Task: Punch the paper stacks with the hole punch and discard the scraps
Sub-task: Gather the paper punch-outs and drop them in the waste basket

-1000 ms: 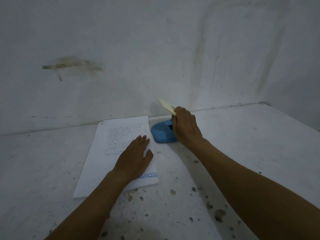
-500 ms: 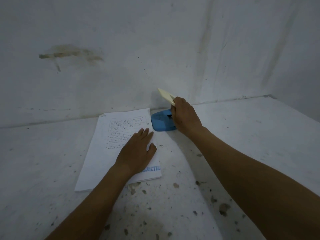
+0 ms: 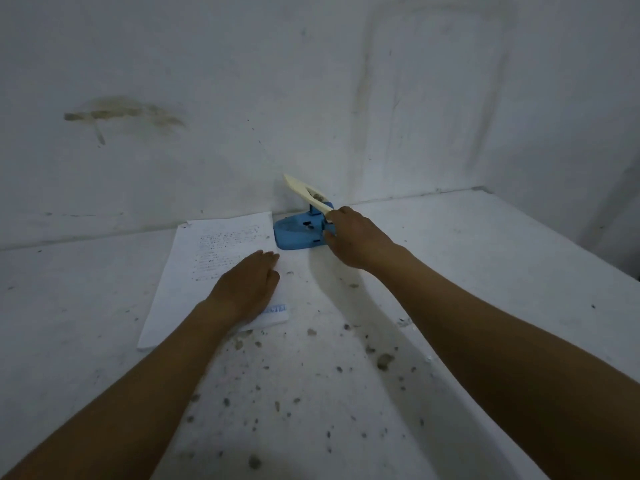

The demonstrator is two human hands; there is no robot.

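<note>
A blue hole punch (image 3: 298, 233) with a cream lever (image 3: 303, 191) raised up stands by the wall at the back of the white surface. My right hand (image 3: 353, 237) grips the punch at its right side, fingers curled round the base below the lever. A stack of printed white paper (image 3: 214, 258) lies just left of the punch. My left hand (image 3: 247, 287) rests flat on the stack's right half, fingers straight.
The white table (image 3: 450, 271) is speckled with dark spots and small bits of debris (image 3: 384, 360) near its front. A stained white wall (image 3: 311, 98) rises right behind the punch. The table's right edge (image 3: 571, 244) drops off at the far right.
My right hand has slid from over the punch's top to its right side, uncovering the blue base. The left hand stays flat on the paper.
</note>
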